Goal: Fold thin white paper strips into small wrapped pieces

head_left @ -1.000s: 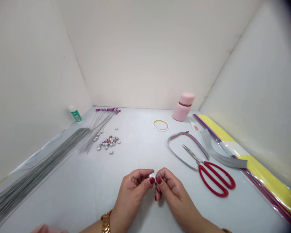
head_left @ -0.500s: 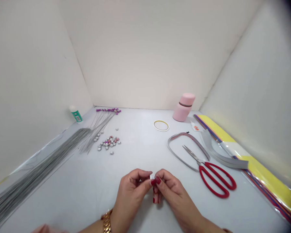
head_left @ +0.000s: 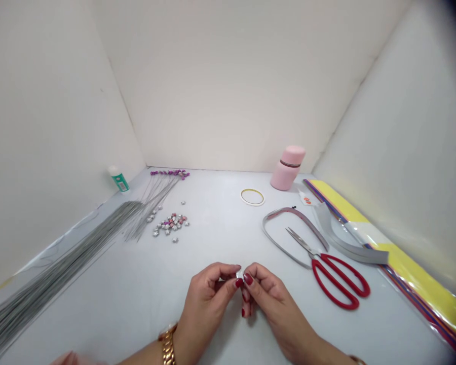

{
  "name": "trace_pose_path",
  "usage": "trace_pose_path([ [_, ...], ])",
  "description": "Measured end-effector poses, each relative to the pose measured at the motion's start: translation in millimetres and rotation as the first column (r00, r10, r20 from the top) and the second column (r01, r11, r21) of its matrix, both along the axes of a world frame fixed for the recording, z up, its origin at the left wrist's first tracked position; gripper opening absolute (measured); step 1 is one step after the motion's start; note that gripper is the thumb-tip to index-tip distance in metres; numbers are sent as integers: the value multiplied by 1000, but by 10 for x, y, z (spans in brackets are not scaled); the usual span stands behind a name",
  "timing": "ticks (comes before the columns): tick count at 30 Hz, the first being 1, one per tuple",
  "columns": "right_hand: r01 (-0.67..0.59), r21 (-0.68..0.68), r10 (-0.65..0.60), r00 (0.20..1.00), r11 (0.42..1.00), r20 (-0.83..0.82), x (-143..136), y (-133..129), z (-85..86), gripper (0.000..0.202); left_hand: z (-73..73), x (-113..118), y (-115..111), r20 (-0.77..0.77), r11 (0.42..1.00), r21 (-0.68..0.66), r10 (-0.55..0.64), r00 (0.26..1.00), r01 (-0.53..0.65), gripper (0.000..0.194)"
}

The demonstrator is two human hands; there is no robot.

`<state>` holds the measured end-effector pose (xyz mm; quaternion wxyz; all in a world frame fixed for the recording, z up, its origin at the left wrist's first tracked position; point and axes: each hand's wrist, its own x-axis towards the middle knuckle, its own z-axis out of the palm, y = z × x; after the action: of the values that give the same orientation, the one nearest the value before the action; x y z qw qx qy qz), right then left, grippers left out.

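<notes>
Between my fingertips, low in the middle of the head view, is a small silver paper star (head_left: 239,274). My left hand (head_left: 212,292) pinches it from the left with thumb and forefinger. From the right, my right hand (head_left: 268,296) presses on it with thumb and forefinger, its other fingers curled beneath. Fingertips cover most of the star. A pile of similar small silver, pink and purple stars (head_left: 171,224) lies on the table beyond my left hand. Red-handled scissors (head_left: 336,281) rest to the right of my right hand, blades pointing away to the left.
Grey wires (head_left: 72,258) stretch along the left side, near purple-tipped wires (head_left: 163,185) and a glue stick (head_left: 119,179). Behind stand a tape roll (head_left: 253,203) and pink flask (head_left: 287,172). Grey strips (head_left: 349,248) and packaged coloured paper (head_left: 421,276) lie right.
Both hands stay close together around the silver star, shifted only very slightly upward. The fingertips have moved a little on it; everything else lies as before.
</notes>
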<state>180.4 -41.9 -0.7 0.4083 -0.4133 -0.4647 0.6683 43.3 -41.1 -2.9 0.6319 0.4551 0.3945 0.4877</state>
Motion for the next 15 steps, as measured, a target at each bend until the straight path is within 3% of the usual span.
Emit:
trace_pose_path([
  [6,-46,56,40,993,997,115,53,23,19,25,46,-46,39,-54,996,-82,40,998,-44,22],
  [11,-62,65,55,993,996,105,62,52,10,26,73,-40,70,5,988,-103,-114,993,114,19],
  [15,-49,52,44,996,997,80,45,53,5,27,50,-3,50,144,982,-126,-121,982,139,15],
])
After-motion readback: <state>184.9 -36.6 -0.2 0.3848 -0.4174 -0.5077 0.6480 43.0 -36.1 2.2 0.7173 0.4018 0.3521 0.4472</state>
